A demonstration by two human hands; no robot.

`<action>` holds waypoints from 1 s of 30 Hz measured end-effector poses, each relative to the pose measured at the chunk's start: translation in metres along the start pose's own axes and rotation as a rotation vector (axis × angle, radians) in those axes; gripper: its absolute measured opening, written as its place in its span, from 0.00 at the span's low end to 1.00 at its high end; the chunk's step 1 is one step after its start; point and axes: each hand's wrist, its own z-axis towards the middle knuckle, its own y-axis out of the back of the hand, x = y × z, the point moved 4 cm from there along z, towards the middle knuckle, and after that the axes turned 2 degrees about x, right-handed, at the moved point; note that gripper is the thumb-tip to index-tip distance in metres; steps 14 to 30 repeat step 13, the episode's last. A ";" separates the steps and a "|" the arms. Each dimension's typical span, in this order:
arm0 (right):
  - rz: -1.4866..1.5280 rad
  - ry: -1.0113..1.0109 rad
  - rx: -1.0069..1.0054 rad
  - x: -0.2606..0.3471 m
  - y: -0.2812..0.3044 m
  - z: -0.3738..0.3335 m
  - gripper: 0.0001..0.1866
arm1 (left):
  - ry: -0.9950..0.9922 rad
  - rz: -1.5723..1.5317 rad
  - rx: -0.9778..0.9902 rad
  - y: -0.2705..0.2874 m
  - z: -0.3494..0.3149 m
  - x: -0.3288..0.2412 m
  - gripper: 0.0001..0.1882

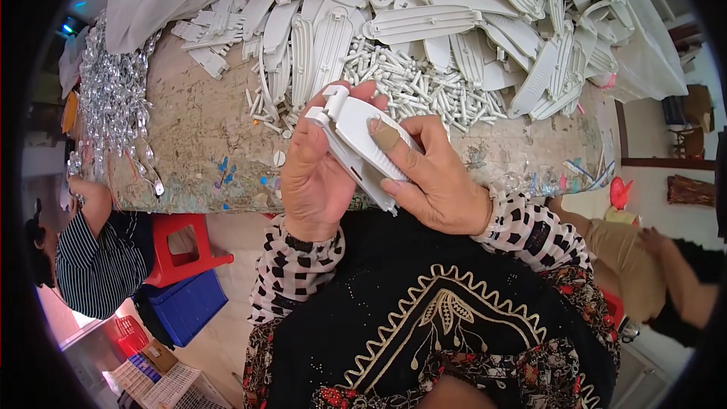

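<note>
Between my two hands is a white plastic hinged piece, tilted, with a squared knuckle at its upper left end and two long halves lying at an angle to each other. My left hand cups it from the left, thumb along its side and fingertips behind it. From the right, my right hand grips its long edge, with tan tape round one finger that rests on the upper half. Just beyond my hands lies a heap of small white pins. What the fingers press on behind the piece is hidden.
Long white plastic shells pile up across the back of the worn table. Shiny silver strips hang at the left edge. A person in stripes sits left, by a red stool and blue bin. Another person is at right.
</note>
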 end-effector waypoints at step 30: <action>0.059 -0.116 0.192 0.002 0.001 0.000 0.32 | 0.012 0.238 -0.087 0.020 0.005 0.001 0.29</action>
